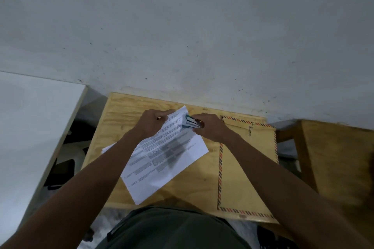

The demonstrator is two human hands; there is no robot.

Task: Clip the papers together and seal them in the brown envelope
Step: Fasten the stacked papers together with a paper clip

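Seen from above, a person sits at a small plywood desk [121, 111] set against a grey wall. A stack of printed papers [162, 159] lies on the desk, turned at an angle: its long axis runs from the near left to the far right, with the far corner pointing toward the wall. The left hand [150, 122] rests on the far left part of the stack, holding it down; its fingers look extended, though whether they also pinch the edge cannot be told. The right hand [210, 127] has its grip closed around a small blue stapler [191, 123], whose mouth sits over the papers' far corner.

To the right lies the brown envelope [249, 168] with striped borders — flat, long axis running away from the person, flap end toward the wall. A paper clip [251, 130] rests on its far end.

To do this step well, the sheets should probably be squared at that corner and kept pinned flat, then the stapler pressed firmly straight down — a slanted squeeze could miss the lower sheets.
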